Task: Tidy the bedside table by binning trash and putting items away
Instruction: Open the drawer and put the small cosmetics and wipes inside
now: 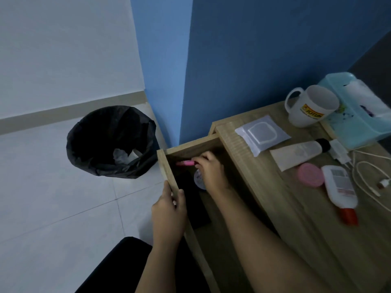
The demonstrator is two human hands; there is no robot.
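The bedside table's drawer (167, 172) is pulled out. My left hand (169, 216) grips its front panel. My right hand (209, 170) reaches inside the drawer, fingertips pinching a small pink tube (185, 163) near the far corner. A round white lidded tin (198, 180) and a dark flat object (190, 199) lie in the drawer under my hand. On the tabletop (296, 218) rest a wet-wipes pack (261, 133), a cream tube (300, 152), a pink round case (311, 174) and a white bottle with a red cap (341, 191).
A bin with a black liner (110, 142) stands on the tiled floor left of the table, crumpled paper inside. A white mug (310, 105), a teal tissue box (359, 111) and a white charger with cable (347, 157) sit at the tabletop's back right. Blue wall behind.
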